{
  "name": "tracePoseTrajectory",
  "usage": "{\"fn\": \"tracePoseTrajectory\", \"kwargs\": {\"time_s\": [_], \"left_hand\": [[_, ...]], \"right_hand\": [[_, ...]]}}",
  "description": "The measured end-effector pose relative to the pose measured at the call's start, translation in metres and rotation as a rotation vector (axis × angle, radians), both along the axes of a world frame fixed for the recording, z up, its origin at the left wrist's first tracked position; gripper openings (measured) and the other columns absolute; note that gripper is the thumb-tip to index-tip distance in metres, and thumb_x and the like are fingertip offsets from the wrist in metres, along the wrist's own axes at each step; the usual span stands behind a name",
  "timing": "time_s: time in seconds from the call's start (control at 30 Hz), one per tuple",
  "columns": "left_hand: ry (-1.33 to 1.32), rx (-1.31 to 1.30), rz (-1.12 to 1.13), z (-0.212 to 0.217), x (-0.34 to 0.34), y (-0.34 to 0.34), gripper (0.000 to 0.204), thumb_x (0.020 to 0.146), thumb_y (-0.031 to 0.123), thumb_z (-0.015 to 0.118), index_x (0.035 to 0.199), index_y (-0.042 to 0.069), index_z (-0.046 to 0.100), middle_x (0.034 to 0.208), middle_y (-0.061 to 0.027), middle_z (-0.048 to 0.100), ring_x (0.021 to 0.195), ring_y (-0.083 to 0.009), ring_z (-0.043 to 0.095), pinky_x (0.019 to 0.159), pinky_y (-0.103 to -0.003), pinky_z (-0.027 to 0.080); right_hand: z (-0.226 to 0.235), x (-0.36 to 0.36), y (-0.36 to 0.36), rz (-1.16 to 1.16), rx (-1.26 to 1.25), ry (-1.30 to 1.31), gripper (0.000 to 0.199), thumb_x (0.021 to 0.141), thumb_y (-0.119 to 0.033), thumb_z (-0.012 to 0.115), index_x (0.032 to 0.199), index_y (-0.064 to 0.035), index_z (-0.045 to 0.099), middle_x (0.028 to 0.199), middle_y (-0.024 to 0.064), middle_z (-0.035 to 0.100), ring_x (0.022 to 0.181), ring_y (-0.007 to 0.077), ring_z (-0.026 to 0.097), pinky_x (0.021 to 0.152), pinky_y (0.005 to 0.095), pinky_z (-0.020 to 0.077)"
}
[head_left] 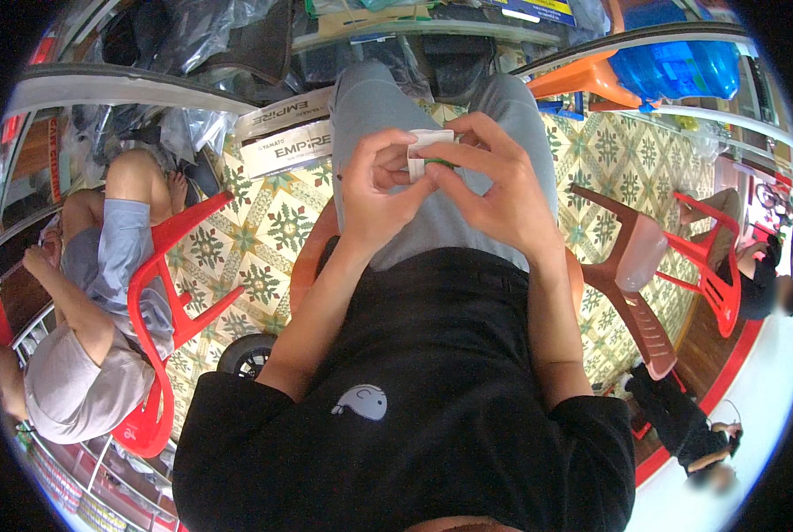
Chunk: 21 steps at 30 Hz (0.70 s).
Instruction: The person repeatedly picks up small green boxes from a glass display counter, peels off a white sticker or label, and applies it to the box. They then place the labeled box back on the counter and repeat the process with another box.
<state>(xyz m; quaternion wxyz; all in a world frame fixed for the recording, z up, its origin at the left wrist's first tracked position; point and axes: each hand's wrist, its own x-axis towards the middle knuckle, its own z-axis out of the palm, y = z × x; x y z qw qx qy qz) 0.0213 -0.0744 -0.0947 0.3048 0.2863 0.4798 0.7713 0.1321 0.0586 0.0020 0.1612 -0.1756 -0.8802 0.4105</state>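
We judge that we do best to steady the small white packet (431, 142) with our left hand (380, 191) while our right hand (494, 191) works it with light fingertip pressure, keeping it over our lap. Both hands are closed narrowly on the packet, which sits pinched between their fingertips, a green piece (438, 162) showing just beneath it.

small box (432, 142): white, green | trousers (388, 106): grey | floor tiles (272, 230): green-cream floral

Both forearms reach forward, bent inward; left hand (380, 191) and right hand (496, 191) meet, fingers (395, 142) curled and pinching.
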Motion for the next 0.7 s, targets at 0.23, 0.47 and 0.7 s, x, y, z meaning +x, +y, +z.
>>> {"fn": "tracePoseTrajectory", "kwargs": {"time_s": [0.23,0.47,0.7], "left_hand": [[0.05,-0.049,0.026,0.009,-0.004,0.0,0.042,0.086,-0.005,0.085,0.121,-0.002,0.064,0.117,-0.0197,0.076,0.108,-0.0228,0.075,0.087,-0.033,0.066],[-0.003,-0.071,-0.012,0.019,-0.003,0.002,0.03,0.086,-0.008,0.084,0.114,-0.005,0.072,0.114,-0.0166,0.077,0.105,-0.0203,0.076,0.087,-0.033,0.066],[0.065,-0.107,-0.01,0.01,-0.003,0.001,0.03,0.087,-0.007,0.083,0.116,-0.003,0.074,0.114,-0.0143,0.077,0.103,-0.0198,0.076,0.086,-0.031,0.066]], "right_hand": [[0.005,0.001,0.004,-0.103,-0.076,0.16,0.025,0.083,0.0,0.082,0.108,-0.005,0.081,0.108,0.0113,0.072,0.089,0.0226,0.071,0.076,0.0329,0.0574],[-0.001,0.005,0.006,-0.11,-0.155,0.134,0.022,0.085,0.0,0.083,0.106,-0.0027,0.081,0.103,0.011,0.074,0.089,0.0216,0.072,0.076,0.0308,0.057],[-0.008,0.002,0.006,-0.067,-0.119,0.096,0.018,0.088,-0.001,0.081,0.105,-0.0037,0.082,0.103,0.0109,0.075,0.089,0.0199,0.073,0.078,0.0302,0.0575]]}}
